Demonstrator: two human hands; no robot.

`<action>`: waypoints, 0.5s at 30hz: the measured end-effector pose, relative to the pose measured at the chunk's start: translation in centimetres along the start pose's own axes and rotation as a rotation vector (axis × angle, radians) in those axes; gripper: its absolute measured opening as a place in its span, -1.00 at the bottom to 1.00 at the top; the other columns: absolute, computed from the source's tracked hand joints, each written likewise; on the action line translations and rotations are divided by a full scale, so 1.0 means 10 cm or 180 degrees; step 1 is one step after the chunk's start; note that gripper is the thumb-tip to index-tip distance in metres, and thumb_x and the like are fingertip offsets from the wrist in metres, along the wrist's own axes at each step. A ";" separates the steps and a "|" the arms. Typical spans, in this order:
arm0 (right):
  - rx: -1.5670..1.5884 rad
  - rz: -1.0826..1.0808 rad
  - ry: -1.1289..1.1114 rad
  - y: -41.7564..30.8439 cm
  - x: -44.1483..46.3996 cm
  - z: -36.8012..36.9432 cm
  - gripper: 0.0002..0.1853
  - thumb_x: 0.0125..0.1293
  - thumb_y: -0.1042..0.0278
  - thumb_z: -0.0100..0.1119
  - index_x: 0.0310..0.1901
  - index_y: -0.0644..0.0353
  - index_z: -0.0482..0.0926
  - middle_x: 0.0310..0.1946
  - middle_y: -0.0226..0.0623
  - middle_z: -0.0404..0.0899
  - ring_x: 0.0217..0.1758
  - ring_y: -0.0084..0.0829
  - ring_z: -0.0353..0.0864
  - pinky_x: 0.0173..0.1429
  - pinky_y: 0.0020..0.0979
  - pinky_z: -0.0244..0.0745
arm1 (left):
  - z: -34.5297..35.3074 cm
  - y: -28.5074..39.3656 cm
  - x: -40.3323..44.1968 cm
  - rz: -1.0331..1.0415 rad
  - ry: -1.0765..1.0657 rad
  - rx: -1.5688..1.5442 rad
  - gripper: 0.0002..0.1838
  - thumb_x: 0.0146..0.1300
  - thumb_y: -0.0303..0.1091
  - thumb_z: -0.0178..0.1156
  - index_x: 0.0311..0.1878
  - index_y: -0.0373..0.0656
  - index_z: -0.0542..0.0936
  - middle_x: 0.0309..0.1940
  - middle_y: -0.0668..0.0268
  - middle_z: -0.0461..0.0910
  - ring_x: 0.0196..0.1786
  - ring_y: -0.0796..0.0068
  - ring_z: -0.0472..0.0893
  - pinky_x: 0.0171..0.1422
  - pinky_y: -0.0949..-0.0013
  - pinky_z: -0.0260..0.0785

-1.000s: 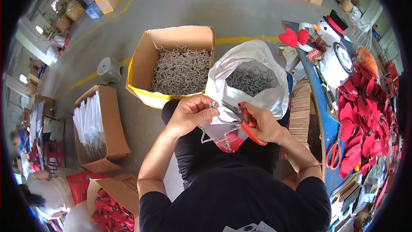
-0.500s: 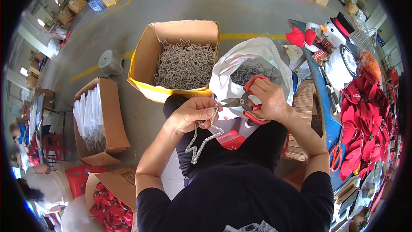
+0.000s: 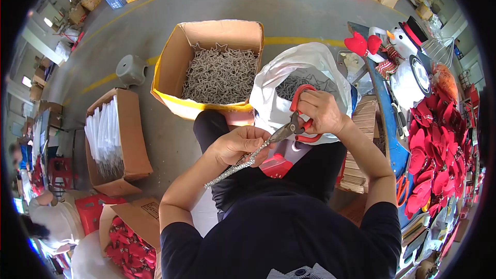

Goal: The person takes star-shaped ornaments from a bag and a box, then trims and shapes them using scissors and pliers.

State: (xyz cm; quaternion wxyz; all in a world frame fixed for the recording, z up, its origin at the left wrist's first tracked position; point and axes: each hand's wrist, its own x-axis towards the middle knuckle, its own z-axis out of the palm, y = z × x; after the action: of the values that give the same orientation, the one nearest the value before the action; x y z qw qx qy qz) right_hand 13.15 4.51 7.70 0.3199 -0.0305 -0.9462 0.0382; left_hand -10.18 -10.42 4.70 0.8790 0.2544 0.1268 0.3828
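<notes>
My left hand (image 3: 240, 146) pinches a silvery beaded star (image 3: 227, 173), which hangs down to the left over my lap and looks nearly edge-on. In my right hand (image 3: 321, 112) are red-handled pliers or cutters (image 3: 292, 125); their dark jaws point down-left and reach the beaded piece at my left fingertips. Whether the jaws touch it cannot be made out. Beyond my hands, a white plastic bag (image 3: 268, 82) holds grey star frames. Left of the bag, a cardboard box (image 3: 170, 67) is filled with light star shapes.
At the left are a box of white sleeves (image 3: 106, 134), a grey stool (image 3: 131, 70) and a box of red pieces (image 3: 132, 248). A blue table (image 3: 397, 150) on the right carries red petals and a snowman figure (image 3: 405, 41). Another person (image 3: 54, 219) sits at lower left.
The pliers first rose away from my left hand, then tilted down toward the beaded piece. The star has swung from facing the camera to nearly edge-on, pointing down-left.
</notes>
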 end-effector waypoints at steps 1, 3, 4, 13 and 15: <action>0.0002 -0.0041 -0.0007 0.01 -0.01 0.00 -0.62 -0.36 0.40 0.33 -0.34 0.15 0.52 -0.40 -0.29 0.43 -0.45 -0.21 0.51 -0.40 -0.29 0.50 | 0.03 0.00 0.01 -0.0016 -0.0009 -0.0035 -0.54 0.29 -0.11 0.30 -0.03 -0.39 0.54 -0.56 0.30 0.50 -0.58 0.53 0.41 -0.51 0.57 0.13; 0.0043 -0.0047 -0.0029 0.02 -0.05 0.02 -0.62 -0.36 0.39 0.33 -0.35 0.15 0.52 -0.42 -0.29 0.43 -0.48 -0.21 0.50 -0.43 -0.30 0.49 | 0.08 -0.01 0.03 0.0050 -0.0025 0.0039 -0.60 0.32 -0.13 0.26 -0.06 -0.32 0.52 -0.60 0.37 0.42 -0.62 0.59 0.33 -0.54 0.52 0.05; 0.0080 -0.0016 -0.0042 0.02 -0.07 0.04 -0.62 -0.37 0.39 0.33 -0.36 0.15 0.52 -0.43 -0.30 0.43 -0.49 -0.22 0.50 -0.44 -0.30 0.48 | 0.09 -0.01 0.03 0.0087 -0.0033 0.0083 -0.64 0.34 -0.14 0.24 -0.08 -0.29 0.51 -0.62 0.40 0.38 -0.64 0.62 0.29 -0.56 0.49 0.01; 0.1016 0.1312 -0.0427 -0.34 -0.28 0.05 -0.77 -0.02 0.38 0.41 -0.45 0.19 0.48 -0.42 -0.24 0.58 -0.49 -0.24 0.57 -0.38 -0.28 0.51 | 0.06 0.18 -0.05 0.1244 0.1865 0.3447 -0.84 0.22 -0.40 0.38 -0.17 -0.20 0.66 -0.40 0.33 0.67 -0.42 0.66 0.61 -0.35 0.62 0.39; 0.1350 0.1914 -0.0762 -0.43 -0.31 0.05 -0.75 0.09 0.33 0.38 -0.48 0.22 0.48 -0.50 -0.24 0.56 -0.51 -0.31 0.57 -0.40 -0.30 0.48 | 0.07 0.20 0.00 0.2256 0.1999 0.5301 -0.87 0.13 -0.45 0.33 -0.22 -0.09 0.68 -0.32 0.38 0.64 -0.29 0.58 0.64 -0.09 0.43 0.44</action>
State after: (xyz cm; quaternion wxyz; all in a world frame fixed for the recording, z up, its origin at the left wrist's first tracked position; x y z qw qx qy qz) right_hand 15.14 -0.01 5.82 0.1810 -0.2351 -0.8967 0.3283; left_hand -11.09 -9.50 6.42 0.1749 0.7071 0.5038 0.4643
